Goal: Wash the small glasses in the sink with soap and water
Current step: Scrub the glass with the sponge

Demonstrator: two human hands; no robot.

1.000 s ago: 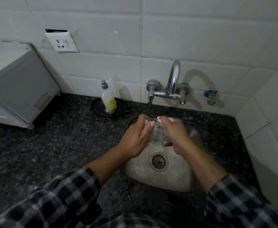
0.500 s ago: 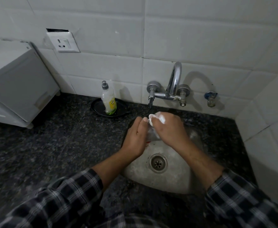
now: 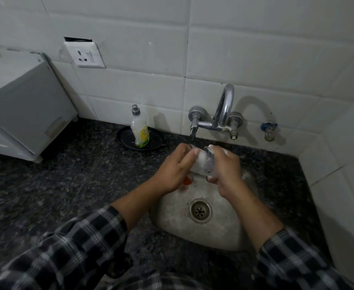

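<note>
At sink (image 3: 193, 235), just below tap spout (image 3: 193, 133): small glass (image 3: 203, 164), sudsy, tilted.
Hands: left hand (image 3: 172, 170) and right hand (image 3: 226, 170) both clamped round it.
Change: glass lifted nearer spout; orange item (image 3: 187, 181) now exposed beneath.
Meaning: probably moving from soaping to rinsing; water flow not discernible.

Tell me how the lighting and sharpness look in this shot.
Head view: dim, with the tap throwing an arched shadow on the tiles to its right; left hand, right hand and glass look slightly smeared; the wide lens bows the tile lines.
</note>
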